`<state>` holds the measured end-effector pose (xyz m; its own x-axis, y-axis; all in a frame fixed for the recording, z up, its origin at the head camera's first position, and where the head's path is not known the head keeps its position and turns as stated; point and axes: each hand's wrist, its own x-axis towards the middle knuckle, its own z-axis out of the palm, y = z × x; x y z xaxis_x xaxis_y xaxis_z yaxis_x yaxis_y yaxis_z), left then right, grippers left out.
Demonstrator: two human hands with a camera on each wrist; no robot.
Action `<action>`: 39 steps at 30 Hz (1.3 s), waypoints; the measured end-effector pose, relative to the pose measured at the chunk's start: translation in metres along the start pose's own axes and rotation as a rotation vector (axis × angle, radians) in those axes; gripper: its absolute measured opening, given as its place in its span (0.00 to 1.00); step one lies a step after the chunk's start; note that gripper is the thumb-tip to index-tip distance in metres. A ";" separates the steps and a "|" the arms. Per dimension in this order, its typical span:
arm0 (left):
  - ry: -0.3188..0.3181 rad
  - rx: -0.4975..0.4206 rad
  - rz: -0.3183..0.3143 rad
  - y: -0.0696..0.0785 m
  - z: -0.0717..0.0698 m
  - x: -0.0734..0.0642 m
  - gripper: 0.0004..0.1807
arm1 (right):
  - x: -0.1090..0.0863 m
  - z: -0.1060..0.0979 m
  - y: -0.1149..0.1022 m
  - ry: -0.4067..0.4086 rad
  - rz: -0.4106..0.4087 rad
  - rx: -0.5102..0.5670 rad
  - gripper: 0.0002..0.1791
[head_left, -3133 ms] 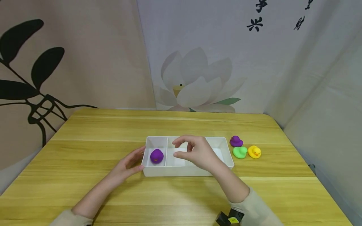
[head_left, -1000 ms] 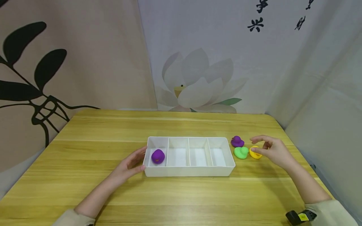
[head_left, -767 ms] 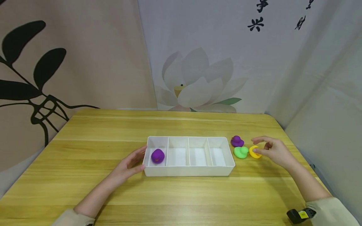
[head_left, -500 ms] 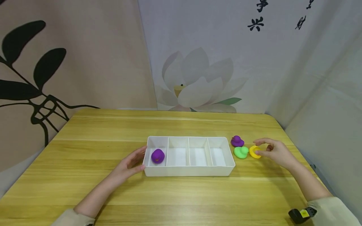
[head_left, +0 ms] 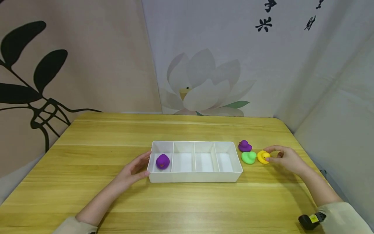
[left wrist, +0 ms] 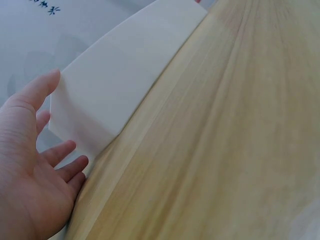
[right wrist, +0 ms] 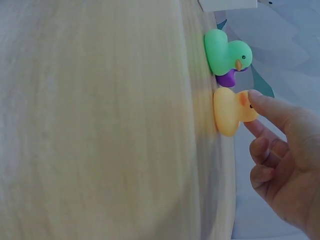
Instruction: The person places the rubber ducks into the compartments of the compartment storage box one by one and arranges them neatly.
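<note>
A white divided box [head_left: 193, 177] stands mid-table, with a purple rubber duck [head_left: 162, 162] in its leftmost compartment. My left hand [head_left: 135, 169] rests against the box's left end, thumb at the front corner and fingers farther back; the left wrist view shows these fingers [left wrist: 64, 152] loosely extended. Right of the box, my right hand [head_left: 287, 159] pinches the head of a yellow rubber duck [right wrist: 226, 112] between thumb and index finger, while the other fingers curl beside it. The duck still sits on the table.
A green rubber duck [head_left: 248, 158] sits just left of the yellow one. Behind it is another purple duck [head_left: 244, 146], mostly hidden in the right wrist view. Printed curtains [head_left: 204, 81] hang behind the wooden table [head_left: 187, 208].
My right hand has gone from above the box to the yellow duck on the right. Over the last second its fingers have lowered onto the duck's head. My left hand stays at the box.
</note>
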<state>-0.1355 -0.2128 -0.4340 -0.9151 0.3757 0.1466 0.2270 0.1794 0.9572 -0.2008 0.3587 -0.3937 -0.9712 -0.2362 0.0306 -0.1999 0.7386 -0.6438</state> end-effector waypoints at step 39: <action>0.002 0.002 0.015 0.000 0.000 0.001 0.35 | -0.018 0.004 -0.020 0.186 0.004 0.086 0.21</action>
<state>-0.1359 -0.2124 -0.4334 -0.9123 0.3764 0.1614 0.2412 0.1753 0.9545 -0.1789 0.3454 -0.3844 -0.9807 -0.1070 0.1634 -0.1920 0.6808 -0.7068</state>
